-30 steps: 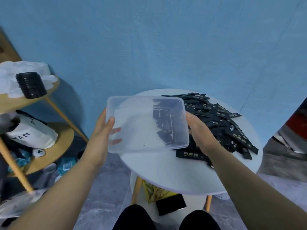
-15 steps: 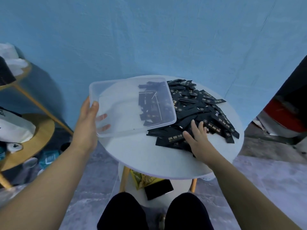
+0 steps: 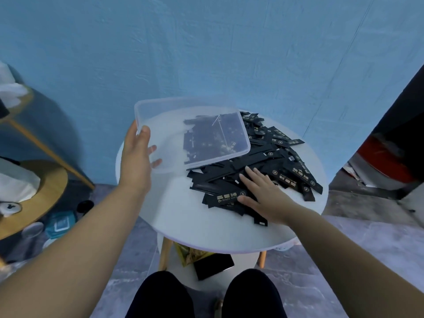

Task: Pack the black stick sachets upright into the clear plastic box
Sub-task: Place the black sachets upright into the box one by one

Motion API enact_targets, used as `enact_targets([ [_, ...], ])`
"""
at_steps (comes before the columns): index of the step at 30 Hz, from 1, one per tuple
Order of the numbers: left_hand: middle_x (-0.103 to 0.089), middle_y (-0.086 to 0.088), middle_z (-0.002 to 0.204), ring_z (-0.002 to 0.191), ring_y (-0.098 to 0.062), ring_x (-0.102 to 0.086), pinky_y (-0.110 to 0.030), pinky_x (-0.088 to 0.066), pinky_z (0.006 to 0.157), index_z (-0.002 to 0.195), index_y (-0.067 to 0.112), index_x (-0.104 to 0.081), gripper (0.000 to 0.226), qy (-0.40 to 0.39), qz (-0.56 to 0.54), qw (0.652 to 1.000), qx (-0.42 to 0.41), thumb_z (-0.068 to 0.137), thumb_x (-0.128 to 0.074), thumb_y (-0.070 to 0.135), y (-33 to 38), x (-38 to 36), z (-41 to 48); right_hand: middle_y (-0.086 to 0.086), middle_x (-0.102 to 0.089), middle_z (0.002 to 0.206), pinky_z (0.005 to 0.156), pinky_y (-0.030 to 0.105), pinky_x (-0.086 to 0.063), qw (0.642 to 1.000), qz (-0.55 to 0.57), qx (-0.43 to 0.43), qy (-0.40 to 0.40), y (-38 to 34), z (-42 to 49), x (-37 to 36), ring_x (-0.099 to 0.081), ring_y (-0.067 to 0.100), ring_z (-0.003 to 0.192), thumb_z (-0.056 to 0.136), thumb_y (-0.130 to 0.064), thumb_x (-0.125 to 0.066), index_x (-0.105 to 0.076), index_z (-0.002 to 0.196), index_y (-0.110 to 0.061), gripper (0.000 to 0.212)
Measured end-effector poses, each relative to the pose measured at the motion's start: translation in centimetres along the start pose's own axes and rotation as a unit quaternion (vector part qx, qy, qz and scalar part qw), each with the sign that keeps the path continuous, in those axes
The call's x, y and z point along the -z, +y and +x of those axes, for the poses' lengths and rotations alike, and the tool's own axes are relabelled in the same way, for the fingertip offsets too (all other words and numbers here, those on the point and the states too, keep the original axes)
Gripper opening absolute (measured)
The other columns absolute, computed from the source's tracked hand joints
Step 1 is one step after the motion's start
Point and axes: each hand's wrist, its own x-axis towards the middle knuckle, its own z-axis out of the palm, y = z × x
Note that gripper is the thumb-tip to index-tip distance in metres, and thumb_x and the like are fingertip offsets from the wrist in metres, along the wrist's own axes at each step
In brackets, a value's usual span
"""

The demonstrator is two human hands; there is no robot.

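Observation:
A clear plastic box (image 3: 174,125) is held tilted above the left half of the round white table (image 3: 188,221). My left hand (image 3: 137,161) grips its near left corner, thumb over the rim and fingers beneath. A heap of black stick sachets (image 3: 282,152) with gold print covers the right half of the table, and part of it shows through the box. My right hand (image 3: 263,193) lies flat on the near sachets with fingers spread and straight. The box looks empty inside.
A blue wall stands close behind the table. A wooden two-tier shelf (image 3: 46,187) with white bags is at the left. Under the table lie a yellow packet (image 3: 190,255) and a black flat object (image 3: 213,265). My knees are at the bottom edge.
My right hand let go of the box's right side and came down flat onto the sachet heap. The left hand alone now holds the box.

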Motion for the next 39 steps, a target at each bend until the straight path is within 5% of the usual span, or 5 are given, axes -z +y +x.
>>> enact_targets([
  [10,-0.041,0.010,0.143,0.115,-0.019,-0.051,-0.038,-0.046,0.093,0.139,0.039,-0.037,0.043,-0.033,0.020,0.999,-0.010,0.097,-0.045,0.044,-0.7,-3.5,1.4,-0.005,-0.036,0.146,0.114,0.033,-0.020,0.978,0.103,0.021,0.181,1.6,-0.8,1.8,-0.025,0.016,0.138,0.085,-0.048,-0.056,-0.048,0.135,-0.022,0.057],
  [16,-0.044,0.011,0.139,0.117,-0.021,-0.052,-0.044,-0.046,0.097,0.138,0.038,-0.039,0.041,-0.036,0.019,0.999,0.004,0.098,-0.045,0.042,-1.2,-3.8,1.6,0.009,-0.010,0.157,0.115,0.048,-0.007,0.957,0.052,-0.267,0.104,7.0,-1.4,0.3,-0.008,0.028,0.144,0.093,-0.052,-0.041,-0.017,0.149,-0.019,0.069],
  [22,-0.046,0.011,0.137,0.119,-0.022,-0.052,-0.043,-0.047,0.096,0.138,0.039,-0.038,0.041,-0.039,0.018,0.999,0.020,0.098,-0.045,0.042,-1.5,-4.5,1.5,0.010,-0.006,0.158,0.116,0.036,-0.012,0.967,0.113,-0.199,0.114,4.5,-1.1,-1.2,-0.011,0.026,0.145,0.098,-0.035,-0.041,-0.014,0.150,-0.017,0.061],
  [31,-0.045,0.014,0.132,0.118,-0.021,-0.053,-0.045,-0.047,0.099,0.140,0.037,-0.039,0.043,-0.039,0.028,0.999,0.016,0.097,-0.045,0.042,-1.4,-4.5,1.5,0.002,-0.066,0.108,0.082,0.008,-0.035,0.916,0.225,-0.155,0.294,5.4,-2.2,0.1,-0.058,0.017,0.103,0.084,-0.013,-0.067,-0.070,0.108,-0.014,0.024],
  [39,-0.044,0.013,0.137,0.118,-0.020,-0.052,-0.043,-0.048,0.098,0.140,0.038,-0.038,0.043,-0.040,0.041,0.998,0.007,0.098,-0.044,0.043,-1.1,-4.3,1.1,-0.023,-0.056,0.082,0.076,0.003,-0.036,0.944,0.216,0.030,0.247,2.4,-3.1,1.9,-0.052,-0.001,0.078,0.087,-0.014,-0.064,-0.071,0.103,-0.015,0.017],
])
